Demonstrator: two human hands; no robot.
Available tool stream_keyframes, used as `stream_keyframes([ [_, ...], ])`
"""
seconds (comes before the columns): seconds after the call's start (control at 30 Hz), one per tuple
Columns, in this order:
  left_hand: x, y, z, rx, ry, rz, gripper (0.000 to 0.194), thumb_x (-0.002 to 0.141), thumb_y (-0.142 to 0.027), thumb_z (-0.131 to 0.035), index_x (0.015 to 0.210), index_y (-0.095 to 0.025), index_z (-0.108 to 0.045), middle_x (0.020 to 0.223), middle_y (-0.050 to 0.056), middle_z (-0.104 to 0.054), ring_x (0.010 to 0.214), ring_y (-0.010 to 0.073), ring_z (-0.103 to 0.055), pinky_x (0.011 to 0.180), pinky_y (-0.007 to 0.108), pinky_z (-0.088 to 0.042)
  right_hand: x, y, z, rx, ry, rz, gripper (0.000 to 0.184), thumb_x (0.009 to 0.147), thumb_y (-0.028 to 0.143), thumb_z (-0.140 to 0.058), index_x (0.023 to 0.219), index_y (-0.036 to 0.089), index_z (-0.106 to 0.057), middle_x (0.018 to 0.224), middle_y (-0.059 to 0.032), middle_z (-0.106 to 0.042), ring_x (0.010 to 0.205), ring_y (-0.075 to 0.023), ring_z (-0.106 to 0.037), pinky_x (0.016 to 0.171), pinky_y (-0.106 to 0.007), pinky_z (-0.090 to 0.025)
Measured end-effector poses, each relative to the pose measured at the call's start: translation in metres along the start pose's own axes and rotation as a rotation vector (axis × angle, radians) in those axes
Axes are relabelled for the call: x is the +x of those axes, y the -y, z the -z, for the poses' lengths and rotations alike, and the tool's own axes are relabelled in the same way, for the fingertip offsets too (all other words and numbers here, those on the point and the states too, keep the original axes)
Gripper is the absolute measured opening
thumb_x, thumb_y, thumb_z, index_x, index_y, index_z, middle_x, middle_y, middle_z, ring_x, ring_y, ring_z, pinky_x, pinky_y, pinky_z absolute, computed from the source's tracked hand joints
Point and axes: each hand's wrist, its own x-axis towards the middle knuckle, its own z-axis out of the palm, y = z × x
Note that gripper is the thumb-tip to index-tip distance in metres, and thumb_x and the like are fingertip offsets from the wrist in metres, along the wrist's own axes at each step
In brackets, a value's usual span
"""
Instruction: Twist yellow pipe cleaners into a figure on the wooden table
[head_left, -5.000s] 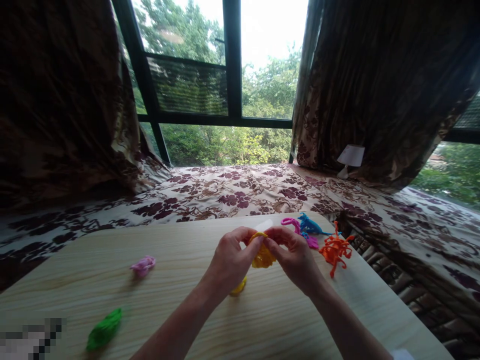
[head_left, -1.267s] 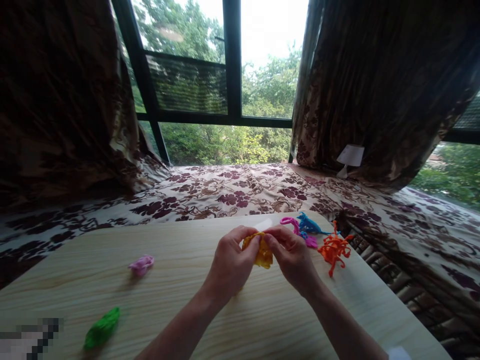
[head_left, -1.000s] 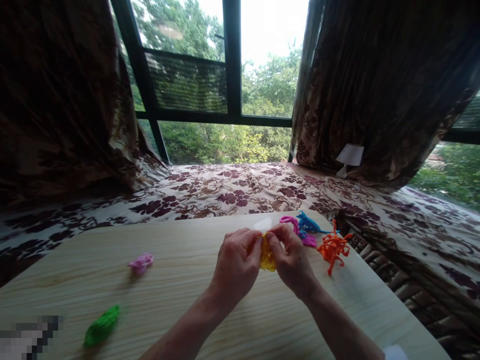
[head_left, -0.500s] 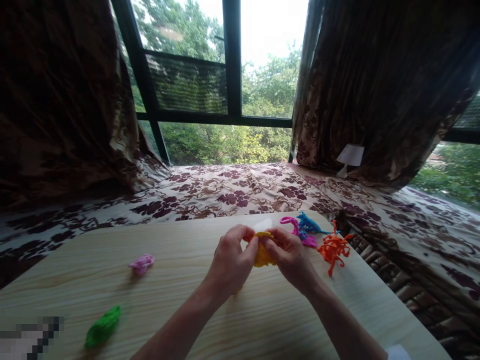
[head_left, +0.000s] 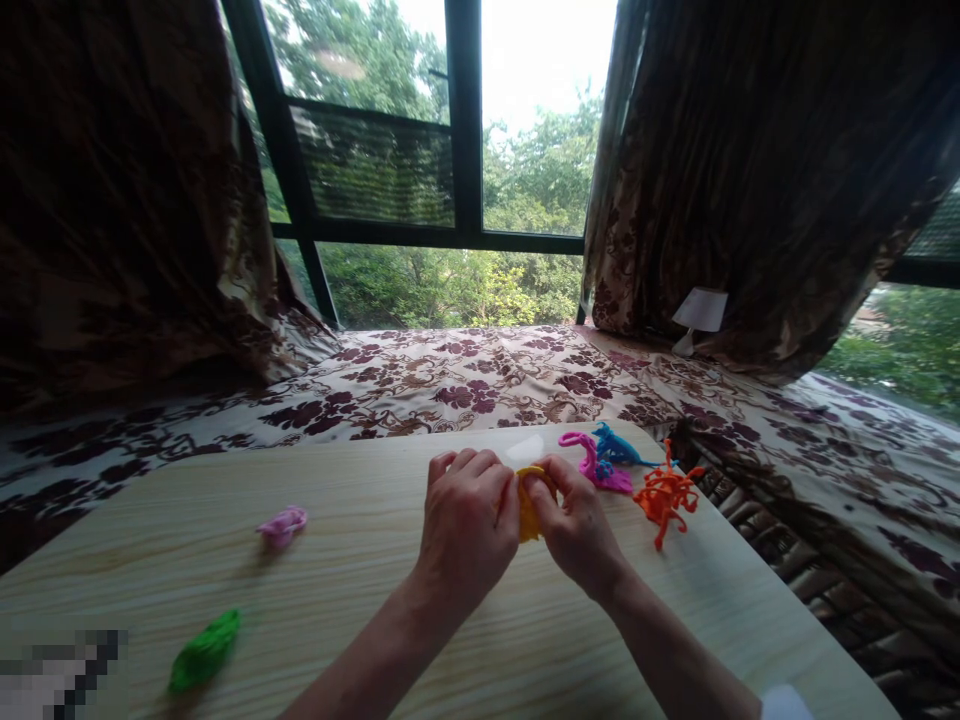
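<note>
Both my hands meet over the middle of the pale wooden table [head_left: 360, 640]. My left hand [head_left: 466, 520] and my right hand [head_left: 574, 522] are closed together on a yellow fuzzy bundle [head_left: 527, 505], which shows only as a narrow strip between them. Just beyond my right hand lie a magenta fuzzy tangle [head_left: 596, 466], a blue one [head_left: 616, 446] and an orange one [head_left: 666, 494].
A small pink bundle [head_left: 282, 524] and a green bundle [head_left: 204, 650] lie on the left of the table. Behind it a floral cloth [head_left: 465, 380] covers a window seat, with dark curtains at both sides and a small white lamp [head_left: 699, 316] at the right.
My hands have closed in tighter round the yellow bundle and turned it, so less of it shows. The loose yellow piece seen under my left hand five seconds ago is out of sight.
</note>
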Motion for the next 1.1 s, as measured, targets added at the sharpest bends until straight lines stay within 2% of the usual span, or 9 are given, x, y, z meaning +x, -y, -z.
stream_keyframes([
  [0.17, 0.004, 0.005, -0.001, -0.229, 0.005, 0.104, 0.024, 0.085, -0.023, -0.037, 0.088, -0.021, -0.061, 0.087, 0.002, -0.062, 0.088, 0.0176, -0.054, 0.086, 0.036, -0.036, 0.006, -0.007, 0.002, 0.196, 0.023, -0.07, 0.017, 0.085, 0.03, -0.045, 0.081, 0.018, -0.057, 0.071, 0.0007, -0.056, 0.068, -0.014, -0.053, 0.059, -0.024, -0.041],
  [0.3, 0.006, 0.011, -0.002, -0.469, 0.053, 0.235, 0.027, 0.081, -0.027, -0.046, 0.103, -0.022, -0.058, 0.093, 0.002, -0.064, 0.089, 0.0171, -0.057, 0.083, 0.031, -0.041, 0.007, -0.007, 0.003, 0.271, 0.052, -0.077, 0.02, 0.085, 0.033, -0.046, 0.088, 0.019, -0.059, 0.079, -0.0016, -0.059, 0.073, -0.0153, -0.055, 0.065, -0.026, -0.045],
  [0.4, 0.006, 0.015, -0.002, -0.609, 0.103, 0.279, 0.026, 0.079, -0.031, -0.048, 0.1, -0.022, -0.061, 0.084, 0.001, -0.065, 0.08, 0.0166, -0.06, 0.073, 0.027, -0.045, 0.007, -0.006, 0.005, 0.283, 0.092, -0.067, 0.021, 0.084, 0.032, -0.047, 0.093, 0.019, -0.061, 0.083, -0.0032, -0.061, 0.075, -0.0162, -0.057, 0.067, -0.028, -0.047],
  [0.5, 0.008, 0.016, 0.001, -0.718, 0.112, 0.347, 0.026, 0.079, -0.032, -0.047, 0.094, -0.02, -0.065, 0.078, 0.001, -0.066, 0.075, 0.0171, -0.061, 0.064, 0.024, -0.045, 0.009, -0.006, 0.007, 0.258, 0.046, -0.056, 0.019, 0.082, 0.031, -0.051, 0.093, 0.018, -0.061, 0.081, -0.0035, -0.063, 0.074, -0.0169, -0.058, 0.068, -0.028, -0.048],
  [0.63, 0.011, 0.015, 0.009, -0.82, 0.217, 0.334, 0.028, 0.079, -0.034, -0.046, 0.086, -0.017, -0.068, 0.069, 0.001, -0.065, 0.067, 0.0159, -0.059, 0.056, 0.022, -0.043, 0.01, -0.006, 0.01, 0.206, 0.023, -0.026, 0.014, 0.082, 0.03, -0.052, 0.083, 0.019, -0.059, 0.075, -0.0017, -0.06, 0.069, -0.0149, -0.056, 0.063, -0.026, -0.047],
  [0.73, 0.011, 0.015, 0.012, -0.841, 0.279, 0.341, 0.023, 0.076, -0.029, -0.05, 0.083, -0.016, -0.067, 0.067, 0.001, -0.064, 0.063, 0.0151, -0.058, 0.054, 0.022, -0.043, 0.01, -0.005, 0.011, 0.228, 0.036, -0.022, 0.014, 0.083, 0.03, -0.05, 0.083, 0.018, -0.058, 0.077, -0.0015, -0.059, 0.072, -0.0148, -0.056, 0.064, -0.026, -0.046],
  [0.87, 0.01, 0.014, 0.01, -0.858, 0.216, 0.375, 0.024, 0.076, -0.028, -0.05, 0.087, -0.015, -0.067, 0.068, 0.002, -0.064, 0.066, 0.0164, -0.059, 0.058, 0.024, -0.045, 0.009, -0.005, 0.01, 0.244, 0.121, -0.055, 0.018, 0.082, 0.033, -0.053, 0.089, 0.018, -0.058, 0.081, -0.0024, -0.061, 0.075, -0.0161, -0.058, 0.066, -0.027, -0.046],
  [0.97, 0.011, 0.012, 0.009, -0.864, 0.173, 0.348, 0.026, 0.078, -0.029, -0.048, 0.09, -0.016, -0.067, 0.072, 0.003, -0.065, 0.072, 0.0175, -0.06, 0.064, 0.026, -0.046, 0.007, -0.003, 0.008, 0.191, 0.165, -0.033, 0.017, 0.083, 0.032, -0.051, 0.084, 0.017, -0.059, 0.077, -0.0012, -0.06, 0.071, -0.0151, -0.057, 0.063, -0.026, -0.045],
  [1.1, 0.014, 0.013, 0.013, -0.806, 0.126, 0.286, 0.025, 0.078, -0.03, -0.048, 0.09, -0.017, -0.067, 0.082, 0.004, -0.064, 0.079, 0.0177, -0.058, 0.07, 0.027, -0.045, 0.007, 0.001, 0.007, 0.062, 0.036, 0.084, 0.013, 0.084, 0.026, -0.051, 0.082, 0.019, -0.061, 0.076, -0.0006, -0.059, 0.071, -0.0142, -0.053, 0.064, -0.025, -0.043],
])
